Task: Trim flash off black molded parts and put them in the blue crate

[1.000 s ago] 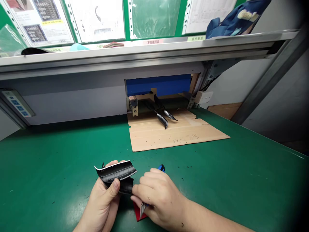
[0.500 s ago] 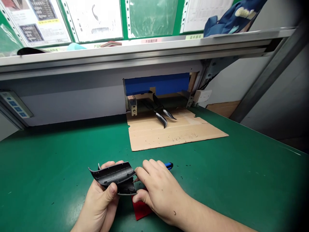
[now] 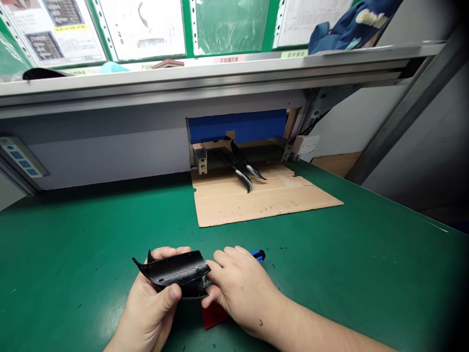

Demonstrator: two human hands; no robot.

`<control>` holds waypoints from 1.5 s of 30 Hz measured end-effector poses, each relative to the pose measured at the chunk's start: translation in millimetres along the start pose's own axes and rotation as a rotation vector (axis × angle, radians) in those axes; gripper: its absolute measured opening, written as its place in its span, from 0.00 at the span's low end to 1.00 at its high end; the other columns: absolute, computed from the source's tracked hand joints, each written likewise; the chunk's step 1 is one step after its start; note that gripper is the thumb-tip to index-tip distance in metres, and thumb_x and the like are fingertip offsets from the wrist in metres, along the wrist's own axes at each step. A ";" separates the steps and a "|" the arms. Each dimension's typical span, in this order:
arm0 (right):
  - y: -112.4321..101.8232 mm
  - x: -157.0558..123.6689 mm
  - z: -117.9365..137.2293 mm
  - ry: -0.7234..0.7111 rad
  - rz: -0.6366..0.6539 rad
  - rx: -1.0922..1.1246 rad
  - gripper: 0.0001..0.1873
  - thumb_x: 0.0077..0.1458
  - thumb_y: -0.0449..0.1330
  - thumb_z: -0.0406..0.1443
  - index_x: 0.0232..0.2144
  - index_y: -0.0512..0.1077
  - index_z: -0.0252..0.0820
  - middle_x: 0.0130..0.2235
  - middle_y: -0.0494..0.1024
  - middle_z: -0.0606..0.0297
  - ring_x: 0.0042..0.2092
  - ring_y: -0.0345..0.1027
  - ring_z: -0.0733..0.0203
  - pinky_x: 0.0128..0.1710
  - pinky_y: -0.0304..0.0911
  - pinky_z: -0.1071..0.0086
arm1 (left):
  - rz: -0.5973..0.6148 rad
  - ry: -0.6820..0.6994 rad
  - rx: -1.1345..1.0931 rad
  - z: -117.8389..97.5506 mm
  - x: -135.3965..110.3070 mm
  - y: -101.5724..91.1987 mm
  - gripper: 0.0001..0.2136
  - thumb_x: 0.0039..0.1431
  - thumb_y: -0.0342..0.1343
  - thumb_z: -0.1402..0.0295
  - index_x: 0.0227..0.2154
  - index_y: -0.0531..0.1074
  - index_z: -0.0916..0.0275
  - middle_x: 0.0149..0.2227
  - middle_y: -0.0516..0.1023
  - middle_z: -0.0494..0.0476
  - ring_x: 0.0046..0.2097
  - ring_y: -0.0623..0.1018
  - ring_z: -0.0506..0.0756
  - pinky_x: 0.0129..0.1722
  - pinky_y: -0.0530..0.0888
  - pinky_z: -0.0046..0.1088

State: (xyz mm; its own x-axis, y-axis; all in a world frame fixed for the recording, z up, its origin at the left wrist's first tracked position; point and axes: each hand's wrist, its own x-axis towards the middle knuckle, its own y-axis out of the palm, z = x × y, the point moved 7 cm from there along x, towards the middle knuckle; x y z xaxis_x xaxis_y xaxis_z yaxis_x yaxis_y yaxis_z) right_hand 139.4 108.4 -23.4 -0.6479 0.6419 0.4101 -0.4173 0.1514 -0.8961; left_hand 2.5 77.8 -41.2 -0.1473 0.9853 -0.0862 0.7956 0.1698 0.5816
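Two black curved plastic shells lie together in my left hand (image 3: 152,303), thumb in front and fingers behind. The upper shell (image 3: 176,269) turns its hollow side to me, with a pointed tip at its left end; part of the lower shell (image 3: 194,289) shows beneath it. My right hand (image 3: 234,278) is closed around a blue-and-black utility knife (image 3: 258,255), whose handle end sticks out behind the knuckles. Its blade is mostly hidden. The right fingertips and thumb are at the shells' right end. Below them a red piece (image 3: 212,314) rests on the green table.
A cardboard sheet (image 3: 264,205) lies ahead under a blue-flapped opening (image 3: 238,126), with two glossy dark curved parts (image 3: 243,180) on it. Small black shavings dot the green tabletop (image 3: 91,234). A power strip (image 3: 22,157) is at left; a metal-edged shelf (image 3: 146,87) crosses above.
The shells have tilted slightly in my left hand, their inner face now looking darker. My right hand has shifted a little, staying at their right end.
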 end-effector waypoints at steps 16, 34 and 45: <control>-11.0 3.6 -4.5 0.061 -0.036 0.429 0.36 0.60 0.34 0.64 0.29 0.60 0.41 0.30 0.67 0.65 0.31 0.58 0.59 0.32 0.49 0.68 | 0.015 0.030 -0.044 -4.2 0.4 -3.3 0.24 0.37 0.73 0.66 0.41 0.73 0.55 0.47 0.76 0.57 0.47 0.76 0.62 0.48 0.72 0.38; -37.8 -5.7 13.0 -0.223 -0.327 0.300 0.18 0.67 0.53 0.45 0.54 0.57 0.43 0.34 0.68 0.64 0.31 0.58 0.60 0.32 0.49 0.66 | 0.020 -0.158 -0.145 16.3 2.6 -6.1 0.27 0.45 0.70 0.65 0.50 0.69 0.50 0.50 0.75 0.56 0.51 0.74 0.61 0.52 0.69 0.39; -36.2 -1.8 9.9 -0.267 -0.199 0.379 0.17 0.69 0.45 0.43 0.42 0.70 0.40 0.29 0.69 0.63 0.28 0.57 0.61 0.29 0.49 0.67 | 0.193 0.018 0.209 -18.8 15.3 -1.9 0.17 0.60 0.54 0.58 0.51 0.69 0.51 0.52 0.73 0.58 0.53 0.71 0.60 0.51 0.68 0.37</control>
State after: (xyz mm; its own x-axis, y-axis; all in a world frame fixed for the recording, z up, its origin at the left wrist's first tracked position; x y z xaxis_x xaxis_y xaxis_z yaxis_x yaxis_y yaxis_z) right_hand 149.4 94.3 9.9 -0.6516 0.4062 0.6406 -0.7197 -0.0641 -0.6913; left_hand -12.4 92.2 -28.4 0.0102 0.9996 0.0251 0.9135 -0.0195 0.4063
